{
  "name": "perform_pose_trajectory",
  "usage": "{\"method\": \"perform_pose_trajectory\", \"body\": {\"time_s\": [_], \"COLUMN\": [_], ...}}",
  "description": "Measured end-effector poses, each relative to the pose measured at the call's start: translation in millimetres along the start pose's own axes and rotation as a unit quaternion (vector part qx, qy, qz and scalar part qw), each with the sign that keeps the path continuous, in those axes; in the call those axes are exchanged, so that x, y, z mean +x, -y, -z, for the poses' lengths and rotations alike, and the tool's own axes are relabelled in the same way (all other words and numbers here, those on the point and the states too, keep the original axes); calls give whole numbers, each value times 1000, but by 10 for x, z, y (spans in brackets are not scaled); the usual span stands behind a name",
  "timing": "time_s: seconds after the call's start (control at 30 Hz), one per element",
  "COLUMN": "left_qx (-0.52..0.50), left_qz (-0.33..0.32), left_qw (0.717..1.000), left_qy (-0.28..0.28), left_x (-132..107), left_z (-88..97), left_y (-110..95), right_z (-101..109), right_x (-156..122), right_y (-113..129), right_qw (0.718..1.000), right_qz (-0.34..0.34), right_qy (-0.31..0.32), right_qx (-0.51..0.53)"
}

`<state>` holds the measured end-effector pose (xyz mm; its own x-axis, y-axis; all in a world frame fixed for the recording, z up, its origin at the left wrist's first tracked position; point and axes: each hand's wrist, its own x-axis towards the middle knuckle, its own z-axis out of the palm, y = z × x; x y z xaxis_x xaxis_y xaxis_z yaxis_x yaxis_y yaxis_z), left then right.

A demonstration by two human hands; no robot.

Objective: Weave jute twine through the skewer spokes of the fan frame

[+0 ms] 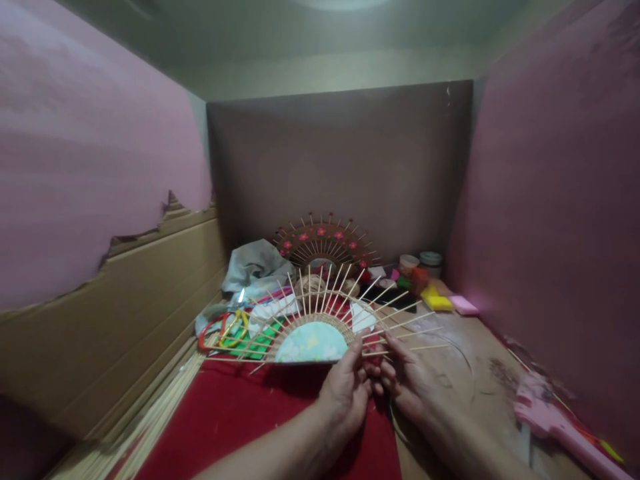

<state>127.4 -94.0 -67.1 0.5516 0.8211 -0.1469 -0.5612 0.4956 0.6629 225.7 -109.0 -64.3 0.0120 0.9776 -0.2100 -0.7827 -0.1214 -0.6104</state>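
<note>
A half-round woven piece [313,340] with a pale blue flowered centre and thin wooden sticks fanning outward is held over a red cloth [235,413]. My left hand [345,390] grips its right lower edge with fingers closed. My right hand [407,383] sits just to the right, its fingers pinched round the sticks and a thin cane strand [463,357] that curves away to the right.
A finished fan-shaped piece with pink flowers [323,243] stands at the back. Grey cloth [255,267], scissors with red and yellow handles [225,330], small jars [420,261], coloured blocks [440,301], a pink tool [560,420] and a bundle of sticks [145,433] lie around. Cardboard and pink walls enclose the space.
</note>
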Motion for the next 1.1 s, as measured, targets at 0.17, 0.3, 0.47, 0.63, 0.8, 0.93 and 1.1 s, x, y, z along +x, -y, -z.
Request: {"method": "perform_pose_trajectory", "body": {"time_s": [0.17,0.3,0.47,0.63,0.8,0.93,1.1], "left_qx": [7,42,16,8,19,16,14], "left_qz": [-19,-41,-35,-36,-18,-25,-19], "left_qw": [1000,998,999,999,999,999,1000], "left_qy": [17,-31,-35,-19,28,26,14], "left_x": [12,29,65,106,123,81,-10], "left_z": [-38,-108,-176,-118,-65,-78,-88], "left_y": [42,103,139,139,127,88,44], "right_z": [25,98,89,57,70,63,35], "right_x": [47,106,52,-39,-82,-148,-243], "right_y": [-13,-42,-46,-59,-52,-53,-50], "right_qw": [1000,999,996,990,977,975,979], "right_qz": [1,32,74,91,131,96,89], "right_qy": [7,4,-41,-25,-49,-68,-33], "right_qx": [21,17,-40,-104,-160,-186,-178]}}
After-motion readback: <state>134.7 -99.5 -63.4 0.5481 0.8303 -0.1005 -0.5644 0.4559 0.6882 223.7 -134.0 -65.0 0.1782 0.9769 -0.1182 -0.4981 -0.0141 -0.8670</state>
